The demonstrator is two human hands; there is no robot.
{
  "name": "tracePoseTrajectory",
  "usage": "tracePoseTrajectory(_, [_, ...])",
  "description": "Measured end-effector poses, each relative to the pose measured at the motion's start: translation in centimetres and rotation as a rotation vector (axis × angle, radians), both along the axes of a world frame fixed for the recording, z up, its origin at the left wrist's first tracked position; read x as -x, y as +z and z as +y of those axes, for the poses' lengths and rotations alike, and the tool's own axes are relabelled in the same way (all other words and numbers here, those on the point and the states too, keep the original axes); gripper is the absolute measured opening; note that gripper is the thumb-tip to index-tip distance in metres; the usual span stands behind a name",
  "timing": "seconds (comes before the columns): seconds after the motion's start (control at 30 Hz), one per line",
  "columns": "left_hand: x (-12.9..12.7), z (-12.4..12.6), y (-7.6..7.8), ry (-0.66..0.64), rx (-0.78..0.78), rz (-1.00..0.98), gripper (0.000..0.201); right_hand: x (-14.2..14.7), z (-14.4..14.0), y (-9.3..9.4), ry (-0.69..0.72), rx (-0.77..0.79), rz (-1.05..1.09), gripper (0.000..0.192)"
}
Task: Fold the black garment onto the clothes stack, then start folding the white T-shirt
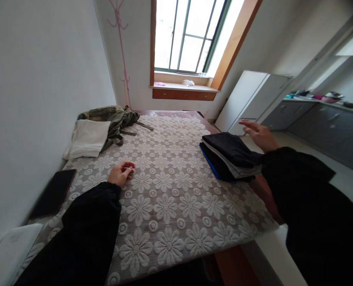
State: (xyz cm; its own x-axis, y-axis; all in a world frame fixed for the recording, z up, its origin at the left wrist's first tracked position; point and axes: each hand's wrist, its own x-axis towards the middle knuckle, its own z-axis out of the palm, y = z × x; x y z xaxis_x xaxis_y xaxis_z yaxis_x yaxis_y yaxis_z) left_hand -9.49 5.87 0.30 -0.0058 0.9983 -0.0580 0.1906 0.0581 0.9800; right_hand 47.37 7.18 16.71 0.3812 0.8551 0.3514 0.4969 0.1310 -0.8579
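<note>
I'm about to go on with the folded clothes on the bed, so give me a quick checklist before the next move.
1. Right hand free: ok, open, fingers spread, holding nothing, above the far edge of the folded stack.
2. Left hand free: ok, loosely curled, resting on the lace bedcover, empty.
3. Stack tidy: ok, dark pieces lie flat, with grey and blue layers showing.
4. Stack safely on the bed: not ok, it sits right at the bed's right edge.
5. Unfolded items left: the olive garment lies crumpled beside the white folded cloth.
6. Number of pieces in the stack: cannot tell.
</note>
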Motion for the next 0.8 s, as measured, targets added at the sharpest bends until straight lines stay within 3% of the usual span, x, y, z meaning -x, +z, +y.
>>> tracePoseTrajectory(0.07, [0.0, 0.0, 0.0, -0.001, 0.005, 0.006, 0.046, 1.1, 3.4, 0.9, 0.173, 0.112, -0.198, 0.033])
tracePoseTrajectory(0.13, [0.0, 0.0, 0.0, 0.0, 0.009, 0.01, 0.046, 1.7, 6.7, 0.4, 0.285, 0.227, -0.393, 0.039])
tracePoseTrajectory(0.27, [-0.1, 0.1, 0.0, 0.003, 0.017, 0.02, 0.047, 1.7, 10.5, -5.0, 0.239, 0.397, -0.459, 0.048])
tracePoseTrajectory(0.37, [0.0, 0.1, 0.0, -0.001, 0.022, 0.033, 0.045, 0.9, 10.9, -9.7, 0.184, 0.446, -0.397, 0.041])
tracePoseTrajectory(0.43, [-0.1, 0.1, 0.0, -0.001, 0.025, 0.048, 0.043, 0.3, 10.7, -11.4, 0.169, 0.442, -0.342, 0.035])
tracePoseTrajectory(0.63, [-0.5, -0.3, 0.2, 0.029, -0.028, 0.11, 0.03, 0.3, 11.2, -11.6, 0.119, 0.366, -0.049, 0.014])
tracePoseTrajectory(0.8, [1.4, 0.3, 0.8, 0.147, -0.356, 0.498, 0.022, 1.7, 10.6, -10.7, 0.143, 0.272, 0.281, 0.027])
